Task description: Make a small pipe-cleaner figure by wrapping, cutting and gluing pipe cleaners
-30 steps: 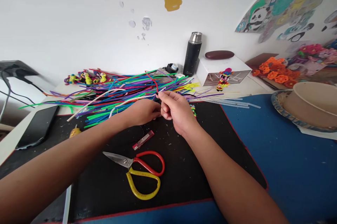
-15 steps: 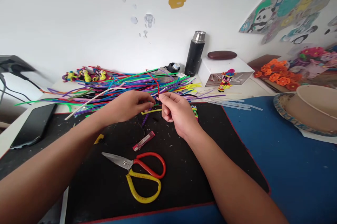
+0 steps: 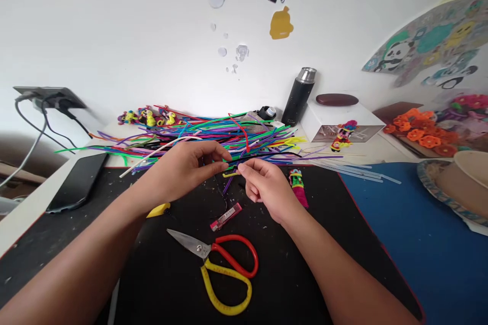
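Clock read flat on the view, 12 toward the wall. Key relation: the gap between the two sets of fingertips. Right hand [image 3: 264,187] has thumb and index pressed together, other fingers curled under, apparently pinching a small dark bit [image 3: 234,166] that pokes out toward 9 o'clock, into that gap. Too small to be sure of its shape; long axis looks like roughly 9 to 3, but I wouldn't swear to it. Left hand [image 3: 198,167] sits on the 9 o'clock side, tips pointing to 3, thumb and index slightly parted in a loose C, no object I can make out between them. So the bit lies at 3 from the left tips, just beside them; can't tell whether it touches. Right hand is the nearer one, since it seems to have the grip. Just below the gap, at about 8 from the right fingertips: short yellow stem [image 3: 230,175], axis near 9 to 3, with purple stems [image 3: 227,183] beneath on a 7 to 1 line. Neither looks gripped. Red packet [image 3: 226,216] near 7, axis 8 to 2. Scissors [image 3: 221,266] further out between 6 and 7, lying on the black mat [image 3: 285,274], blade tip toward 10, well apart from both hands.
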Motion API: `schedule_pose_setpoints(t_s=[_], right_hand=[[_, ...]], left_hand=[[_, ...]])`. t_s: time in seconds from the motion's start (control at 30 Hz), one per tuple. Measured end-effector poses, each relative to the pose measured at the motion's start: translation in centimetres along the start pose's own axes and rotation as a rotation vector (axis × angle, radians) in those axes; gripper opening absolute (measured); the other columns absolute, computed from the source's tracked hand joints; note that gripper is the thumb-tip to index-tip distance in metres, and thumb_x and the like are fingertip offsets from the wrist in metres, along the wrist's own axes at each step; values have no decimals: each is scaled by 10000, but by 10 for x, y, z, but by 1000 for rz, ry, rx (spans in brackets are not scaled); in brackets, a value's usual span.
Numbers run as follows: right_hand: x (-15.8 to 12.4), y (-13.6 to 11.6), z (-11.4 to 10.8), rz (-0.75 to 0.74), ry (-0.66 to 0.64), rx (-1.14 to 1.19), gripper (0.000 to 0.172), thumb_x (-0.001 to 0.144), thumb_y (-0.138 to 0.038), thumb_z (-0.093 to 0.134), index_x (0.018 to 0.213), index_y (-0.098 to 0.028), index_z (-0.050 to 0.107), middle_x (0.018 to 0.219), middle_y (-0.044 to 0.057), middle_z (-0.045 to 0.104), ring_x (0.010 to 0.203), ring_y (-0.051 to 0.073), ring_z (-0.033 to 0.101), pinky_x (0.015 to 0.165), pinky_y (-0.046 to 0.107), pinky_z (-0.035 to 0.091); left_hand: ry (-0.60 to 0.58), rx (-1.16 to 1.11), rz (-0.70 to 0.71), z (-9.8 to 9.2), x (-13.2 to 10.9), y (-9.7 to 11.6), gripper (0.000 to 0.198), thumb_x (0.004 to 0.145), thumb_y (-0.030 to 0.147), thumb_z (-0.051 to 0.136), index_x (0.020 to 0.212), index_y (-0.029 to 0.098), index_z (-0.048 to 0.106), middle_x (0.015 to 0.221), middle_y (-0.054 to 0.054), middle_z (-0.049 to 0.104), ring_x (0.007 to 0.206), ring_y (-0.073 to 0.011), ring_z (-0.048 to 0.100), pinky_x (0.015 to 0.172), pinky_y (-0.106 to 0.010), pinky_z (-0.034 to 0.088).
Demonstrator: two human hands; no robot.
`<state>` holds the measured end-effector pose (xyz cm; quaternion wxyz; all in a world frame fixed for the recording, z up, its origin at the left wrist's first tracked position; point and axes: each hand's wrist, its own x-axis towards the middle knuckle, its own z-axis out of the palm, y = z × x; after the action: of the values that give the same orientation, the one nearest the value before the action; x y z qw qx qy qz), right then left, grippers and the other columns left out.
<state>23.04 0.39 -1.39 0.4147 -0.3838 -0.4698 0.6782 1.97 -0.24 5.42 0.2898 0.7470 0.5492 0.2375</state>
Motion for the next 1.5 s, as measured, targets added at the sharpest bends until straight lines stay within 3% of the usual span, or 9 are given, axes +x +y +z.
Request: schedule_pose_setpoints(t_s=[0.43,0.67,0.9,1.03,1.17,1.27,1.37,1.5], right_hand=[[1,2,2,13,-7,-39,409,829,-576,795,814,-205,624,473,-119,424,390,75,404,420,222,232],[0,1,2,10,-12,-14,399,837,-568,790,821,-198,642,482,-109,454,394,73,395,415,219,238],[-2,-1,-1,-16,-24,-56,401,885,-588,738,872,-191,677,531,-93,487,432,86,412,436,226,277],[-9,-5,3,-44,-154,-311,310,953,-503,704,875,-204,672,574,-73,562,469,102,476,503,244,350],[-21,-7,14,-160,-305,-879,131,976,-319,750,895,-217,769,732,-23,728,658,140,637,617,268,374],[-26,-6,18,-205,-422,-1232,121,986,-334,770,991,-216,799,911,35,817,815,200,729,660,293,381],[-26,-2,15,-210,-487,-1373,153,994,-352,759,1055,-213,783,1033,62,834,944,248,765,695,303,415],[-26,2,12,-257,-494,-1446,140,997,-316,748,1090,-211,748,1014,61,833,952,264,783,691,325,426]], left_hand=[[-69,115,86,6,7,2,214,947,391,645,930,234,789,753,39,738,634,-140,610,639,-243,435],[-90,76,55,6,7,0,266,962,455,639,930,235,785,703,45,706,614,-138,581,588,-245,403],[-30,-77,-16,2,12,-11,346,920,536,674,920,201,760,775,5,721,690,-166,605,627,-262,430],[33,-120,11,-2,14,-18,339,917,529,695,929,195,754,863,-15,740,767,-175,630,686,-269,455],[38,-153,0,-3,14,-19,320,911,513,717,930,195,746,799,-2,709,705,-158,590,635,-260,424],[26,-163,2,-3,15,-18,327,900,516,725,915,190,744,748,5,679,653,-147,561,595,-252,400],[28,-160,11,-4,15,-18,326,903,514,717,916,189,740,762,-1,687,661,-149,570,602,-252,407],[3,-130,9,-4,15,-19,321,933,509,688,935,192,733,806,-8,700,700,-156,585,639,-259,421]])
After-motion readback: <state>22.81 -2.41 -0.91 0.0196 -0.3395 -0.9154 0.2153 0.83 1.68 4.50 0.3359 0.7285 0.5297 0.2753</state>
